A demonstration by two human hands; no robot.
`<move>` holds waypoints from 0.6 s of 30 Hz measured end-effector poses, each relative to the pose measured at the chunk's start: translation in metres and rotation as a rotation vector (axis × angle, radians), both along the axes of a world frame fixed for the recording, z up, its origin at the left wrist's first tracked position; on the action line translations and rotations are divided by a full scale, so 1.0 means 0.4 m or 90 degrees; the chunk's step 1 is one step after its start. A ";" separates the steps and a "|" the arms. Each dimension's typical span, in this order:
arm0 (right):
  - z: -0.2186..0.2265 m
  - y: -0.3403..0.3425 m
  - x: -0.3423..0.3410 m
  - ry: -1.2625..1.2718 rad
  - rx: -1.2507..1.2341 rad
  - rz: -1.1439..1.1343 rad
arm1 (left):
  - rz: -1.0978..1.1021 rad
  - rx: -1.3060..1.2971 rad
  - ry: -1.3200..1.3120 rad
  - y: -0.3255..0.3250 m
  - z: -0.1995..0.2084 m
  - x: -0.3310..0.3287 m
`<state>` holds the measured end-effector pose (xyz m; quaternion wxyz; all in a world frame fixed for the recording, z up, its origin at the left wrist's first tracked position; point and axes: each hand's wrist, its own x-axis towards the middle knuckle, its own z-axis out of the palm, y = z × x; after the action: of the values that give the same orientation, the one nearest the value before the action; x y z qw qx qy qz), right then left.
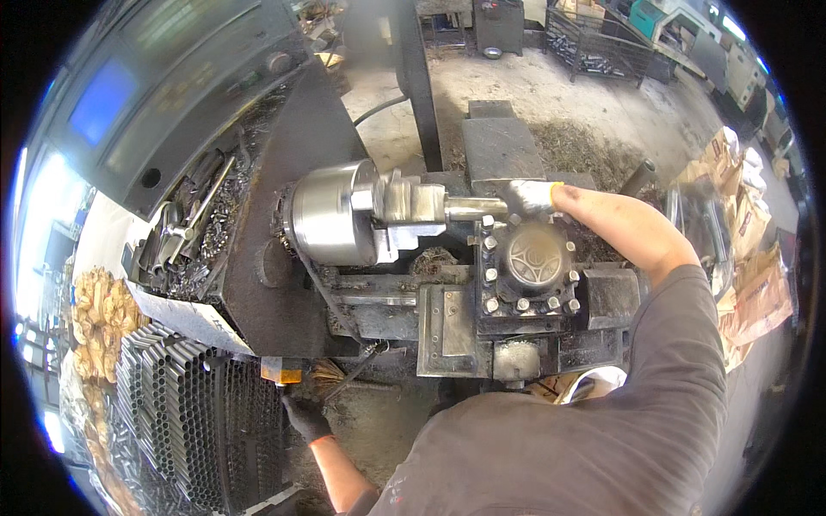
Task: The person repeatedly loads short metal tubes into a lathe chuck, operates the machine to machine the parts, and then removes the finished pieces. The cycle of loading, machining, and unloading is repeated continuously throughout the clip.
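Note:
A metal tube (pixel 477 207) sticks out to the right from the jaws (pixel 404 199) of a shiny lathe chuck (pixel 334 215). My right hand (pixel 532 197), in a whitish glove with a yellow cuff, is closed at the tube's right end; its fingertips are partly hidden. Just in front of that hand stands the square tool post (pixel 533 258), ringed with bolts. My left hand (pixel 307 419), in a dark glove, reaches up beneath an orange-yellow box (pixel 282 371) under the headstock. Its fingers look curled around something small below the box, which I cannot make out.
Stacked metal tubes (pixel 172 413) fill the lower left, beside brown wrapping (pixel 99 318). Tools and metal chips lie in a tray (pixel 194 224) on the headstock. Paper sacks (pixel 748 232) stand at the right, and a wire crate (pixel 594 52) at the back.

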<state>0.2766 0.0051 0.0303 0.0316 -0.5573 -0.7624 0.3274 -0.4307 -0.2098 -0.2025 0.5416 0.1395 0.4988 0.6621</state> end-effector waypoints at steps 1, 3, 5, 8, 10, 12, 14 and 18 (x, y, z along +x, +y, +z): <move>0.001 0.023 -0.026 -0.051 -0.004 0.022 | 0.015 0.003 -0.030 0.019 0.055 0.006; 0.011 0.068 -0.092 -0.065 -0.073 -0.007 | 0.009 -0.039 -0.043 0.050 0.135 0.018; 0.026 0.110 -0.163 0.109 -0.127 -0.070 | 0.011 -0.104 -0.045 0.063 0.185 0.013; 0.045 0.146 -0.245 0.162 -0.096 -0.066 | -0.059 -0.125 -0.064 0.072 0.194 -0.003; 0.065 0.138 -0.272 0.166 -0.088 -0.145 | -0.074 -0.103 -0.042 0.078 0.173 -0.017; 0.100 0.101 -0.284 0.043 0.009 -0.123 | -0.068 -0.057 0.083 0.087 0.143 -0.018; 0.154 0.034 -0.285 0.000 0.057 -0.140 | 0.022 -0.075 0.134 0.092 0.126 -0.009; 0.263 -0.172 -0.255 0.100 0.207 -0.266 | 0.089 -0.081 0.271 0.066 0.163 0.046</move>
<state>0.1745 -0.0636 0.1356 0.2466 -0.6630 -0.6686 0.2294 -0.4122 -0.1833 -0.1373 0.3846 0.2068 0.6513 0.6206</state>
